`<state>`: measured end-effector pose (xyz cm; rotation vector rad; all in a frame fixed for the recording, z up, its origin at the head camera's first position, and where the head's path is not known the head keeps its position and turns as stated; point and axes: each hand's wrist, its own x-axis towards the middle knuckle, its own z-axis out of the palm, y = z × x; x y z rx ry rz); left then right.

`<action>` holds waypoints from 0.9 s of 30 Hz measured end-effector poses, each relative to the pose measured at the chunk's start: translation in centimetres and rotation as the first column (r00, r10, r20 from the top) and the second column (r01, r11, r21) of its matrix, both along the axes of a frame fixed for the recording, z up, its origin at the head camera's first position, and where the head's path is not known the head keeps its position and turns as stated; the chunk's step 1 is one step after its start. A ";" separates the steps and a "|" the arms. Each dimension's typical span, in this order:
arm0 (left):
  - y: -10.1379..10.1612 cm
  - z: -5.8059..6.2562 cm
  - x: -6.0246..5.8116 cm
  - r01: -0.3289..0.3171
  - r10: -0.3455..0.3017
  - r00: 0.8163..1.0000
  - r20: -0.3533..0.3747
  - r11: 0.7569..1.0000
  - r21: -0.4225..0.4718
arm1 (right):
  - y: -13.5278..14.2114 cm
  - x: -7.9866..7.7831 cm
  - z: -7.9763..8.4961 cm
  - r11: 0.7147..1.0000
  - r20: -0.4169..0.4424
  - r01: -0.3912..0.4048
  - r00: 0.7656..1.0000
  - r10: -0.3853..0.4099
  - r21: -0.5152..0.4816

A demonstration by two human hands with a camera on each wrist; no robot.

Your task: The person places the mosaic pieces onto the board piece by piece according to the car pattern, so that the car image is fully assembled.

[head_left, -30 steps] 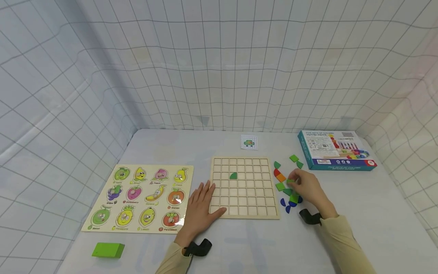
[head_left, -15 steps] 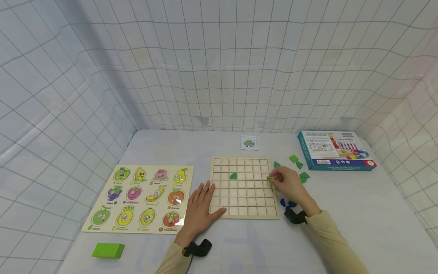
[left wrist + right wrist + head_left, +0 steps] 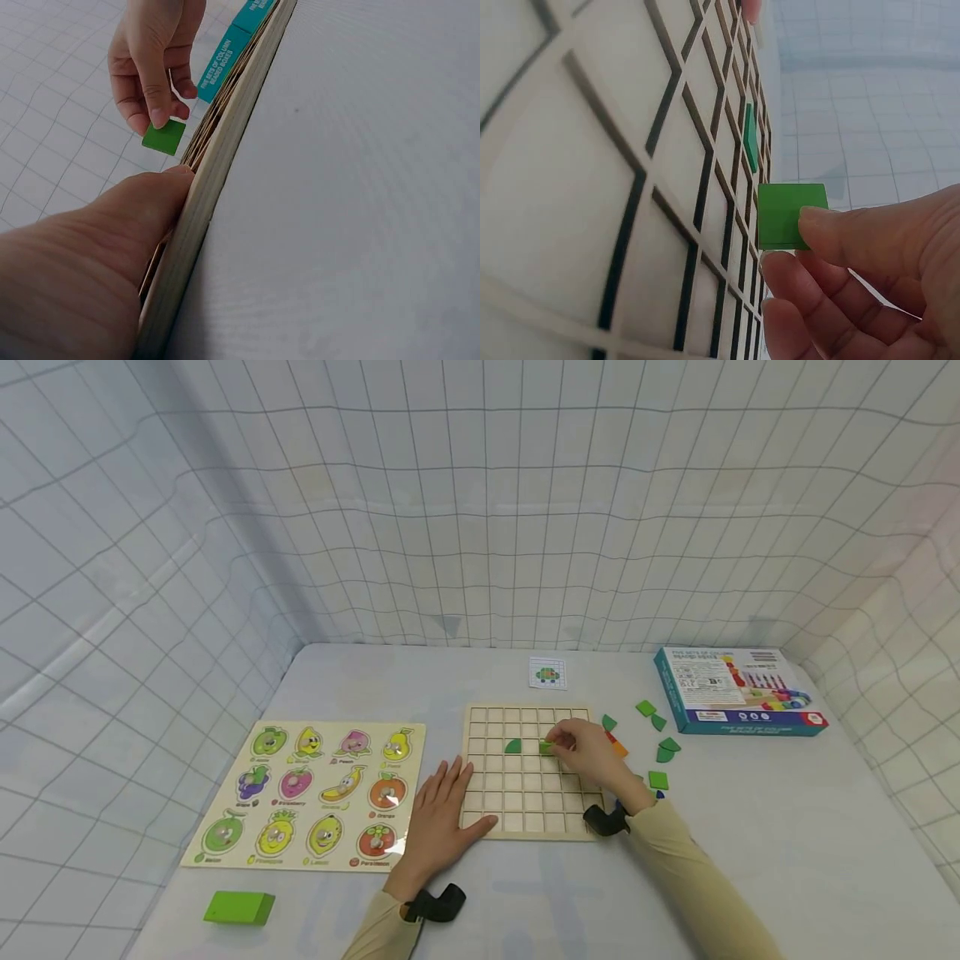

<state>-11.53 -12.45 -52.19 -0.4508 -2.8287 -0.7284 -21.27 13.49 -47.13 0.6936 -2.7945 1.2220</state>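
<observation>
My right hand [image 3: 588, 752] pinches a light green square tile [image 3: 787, 216] between thumb and fingers, close over the wooden grid board [image 3: 532, 810]. A dark green quarter-circle piece [image 3: 513, 746] sits in one cell of the board, left of the held tile. My left hand [image 3: 442, 818] lies with fingers spread at the board's left edge, its thumb on the front left corner. In the left wrist view the thumb [image 3: 142, 202] rests against the board's side, and the green tile hangs from the right hand beyond it.
Right of the board lie loose green pieces [image 3: 658, 780], an orange one [image 3: 619, 749] and blue ones, partly hidden by the right arm. A pattern card [image 3: 547, 673] lies behind the board. Also around are a fruit puzzle [image 3: 303, 797], a green block [image 3: 240, 908] and a boxed set [image 3: 742, 689].
My right hand picked up a green tile from the loose pieces and moved left with it over the board. Some loose pieces shifted right. The left hand stays in place.
</observation>
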 end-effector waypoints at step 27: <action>0.0 -0.1 -0.1 -0.001 0.001 1.000 0.000 1.000 -0.009 | -2.5 -1.1 -0.2 0.993 0.101 0.058 0.993 -0.069 0.105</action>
